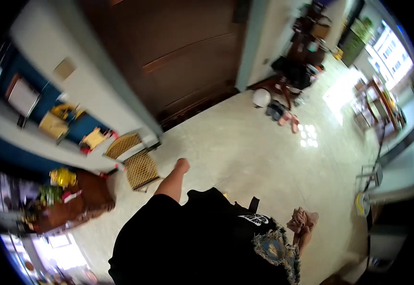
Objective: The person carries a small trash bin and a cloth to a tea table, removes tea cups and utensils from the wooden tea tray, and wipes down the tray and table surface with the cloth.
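Observation:
My left hand (182,165) is stretched out over the pale floor. It looks curled into a fist, slightly blurred, with nothing visible in it. Nearest to it is a folding chair (141,168) with a yellow-brown patterned seat and back, standing to its left. Low on the right side, my right hand (304,233) holds a crumpled brownish-pink cloth (303,219), which bunches up above the fingers and partly hides them. My black shirt with a white butterfly print and a frayed denim patch fills the lower middle.
A brown door (178,57) stands ahead. Shoes (287,119) and a round white object (261,97) lie by a cluttered rack (304,57). A wooden cabinet (90,202) is at left. A grey stool (374,175) and a table with chairs (382,102) are at right.

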`<state>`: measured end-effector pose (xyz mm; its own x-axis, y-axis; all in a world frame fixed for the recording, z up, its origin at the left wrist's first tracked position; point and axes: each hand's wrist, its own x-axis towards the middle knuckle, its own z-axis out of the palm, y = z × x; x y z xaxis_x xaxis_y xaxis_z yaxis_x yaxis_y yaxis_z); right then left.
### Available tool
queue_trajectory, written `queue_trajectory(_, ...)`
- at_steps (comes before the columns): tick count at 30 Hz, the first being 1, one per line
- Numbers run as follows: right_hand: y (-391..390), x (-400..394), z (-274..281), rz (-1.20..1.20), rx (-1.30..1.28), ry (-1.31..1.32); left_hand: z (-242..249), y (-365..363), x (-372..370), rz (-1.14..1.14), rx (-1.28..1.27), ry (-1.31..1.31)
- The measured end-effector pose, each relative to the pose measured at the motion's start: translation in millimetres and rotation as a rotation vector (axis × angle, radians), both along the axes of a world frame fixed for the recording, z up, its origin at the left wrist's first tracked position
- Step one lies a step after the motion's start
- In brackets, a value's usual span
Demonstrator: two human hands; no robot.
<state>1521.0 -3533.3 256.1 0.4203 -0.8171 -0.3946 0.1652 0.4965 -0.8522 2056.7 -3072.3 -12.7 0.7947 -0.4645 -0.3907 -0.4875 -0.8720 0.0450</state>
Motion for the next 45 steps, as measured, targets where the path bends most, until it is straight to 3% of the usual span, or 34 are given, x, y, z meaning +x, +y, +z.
queue_trajectory(1, -21.5, -4.5, 0.6, -0.041, -0.039, -0.005, 34.2, -81.9, 9.6, 0.186, -0.276, 0.061)
queue_trajectory(3, -66.7, -19.5, 2.0, -0.107, -0.042, -0.101, 48.7, -239.7, 41.9, 0.124, -0.469, 0.107)
queue_trajectory(4, -84.4, -38.8, -5.4, -0.130, -0.006, -0.204, 101.8, -305.2, 38.5, 0.010, -0.519, 0.180)
queue_trajectory(5, -128.3, -78.9, -56.4, -0.135, 0.105, -0.238, 133.2, -370.9, 34.5, -0.016, -0.645, 0.250)
queue_trajectory(6, -152.3, -80.7, -60.9, -0.165, 0.103, -0.240, 150.7, -431.0, 29.6, -0.040, -0.771, 0.324)
queue_trajectory(8, -198.1, -72.5, -67.8, -0.317, 0.200, -0.223, 181.6, -535.4, 19.7, -0.138, -0.796, 0.326)
queue_trajectory(10, -243.6, -75.7, -77.8, -0.462, 0.313, -0.188, 175.4, -613.9, 8.4, -0.218, -0.808, 0.343)
queue_trajectory(12, -301.7, -80.0, -74.1, -0.538, 0.373, -0.164, 164.9, -661.4, -1.8, -0.369, -0.822, 0.251)
queue_trajectory(15, -402.8, -33.1, -14.7, -0.466, 0.298, -0.108, 141.2, -666.4, -2.0, -0.344, -0.566, 0.255)
queue_trajectory(17, -485.3, 9.0, 25.2, -0.392, 0.238, -0.074, 109.7, -647.3, 7.1, -0.321, -0.316, 0.175)
queue_trajectory(18, -519.4, 28.0, 36.4, -0.354, 0.209, -0.054, 84.9, -634.0, 20.3, -0.485, 0.129, 0.139)
queue_trajectory(20, -601.6, 52.3, 36.5, -0.266, 0.172, -0.095, 45.9, -602.2, 26.0, -0.043, 0.098, 0.145)
queue_trajectory(22, -684.8, 66.8, 23.7, -0.183, 0.122, -0.114, 77.6, -607.3, 18.9, 0.245, 0.309, 0.265)
queue_trajectory(23, -723.0, 77.6, 10.2, -0.201, 0.091, -0.112, 50.7, -588.1, 12.5, 0.601, 0.033, 0.166)
queue_trajectory(25, -785.4, 101.4, 10.1, -0.204, 0.068, -0.087, 82.3, -635.5, 24.6, 0.710, -0.051, 0.215)
queue_trajectory(26, -812.0, 107.1, 3.7, -0.231, 0.062, -0.090, 79.2, -659.8, 57.1, 0.637, 0.399, 0.424)
queue_trajectory(28, -864.4, 118.6, -10.8, -0.316, 0.123, -0.036, 61.1, -743.5, 95.8, 0.841, 0.036, 0.301)
queue_trajectory(29, -875.9, 147.0, 21.4, -0.442, 0.152, 0.021, 59.8, -807.9, 128.4, 0.100, 0.522, 0.258)
queue_trajectory(31, -928.8, 134.1, 7.9, -0.534, 0.217, 0.033, 59.8, -955.7, 180.8, -0.320, 0.665, 0.344)
queue_trajectory(32, -941.9, 130.0, 14.3, -0.547, 0.213, 0.052, 42.6, -1007.0, 200.8, -0.457, 0.380, 0.108)
queue_trajectory(33, -966.1, 124.0, 15.4, -0.568, 0.214, 0.049, 40.3, -1086.4, 217.0, -0.525, 0.258, -0.031)
queue_trajectory(34, -987.7, 117.9, 14.9, -0.597, 0.205, 0.027, 58.2, -1172.8, 223.1, -0.018, -0.246, 0.175)
queue_trajectory(36, -1026.6, 123.4, 14.9, -0.646, 0.198, -0.004, 137.8, -1328.6, 210.0, -0.067, -0.563, 0.229)
queue_trajectory(37, -1043.9, 132.6, 20.6, -0.683, 0.242, -0.015, 116.9, -1400.2, 220.5, -0.009, -0.706, 0.413)
queue_trajectory(39, -1086.8, 127.0, 1.1, -0.656, 0.240, -0.073, 165.3, -1520.2, 209.5, -0.226, -0.842, 0.486)
queue_trajectory(41, -1145.7, 78.7, -80.7, -0.697, 0.326, -0.096, 187.1, -1610.1, 195.1, -0.301, -0.911, 0.571)
queue_trajectory(43, -1206.0, 128.6, -24.1, -0.706, 0.426, -0.098, 217.3, -1677.6, 183.3, -0.489, -0.857, 0.572)
queue_trajectory(45, -1282.3, 127.2, -44.2, -0.707, 0.395, -0.062, 187.1, -1706.5, 192.2, -0.528, -0.787, 0.434)
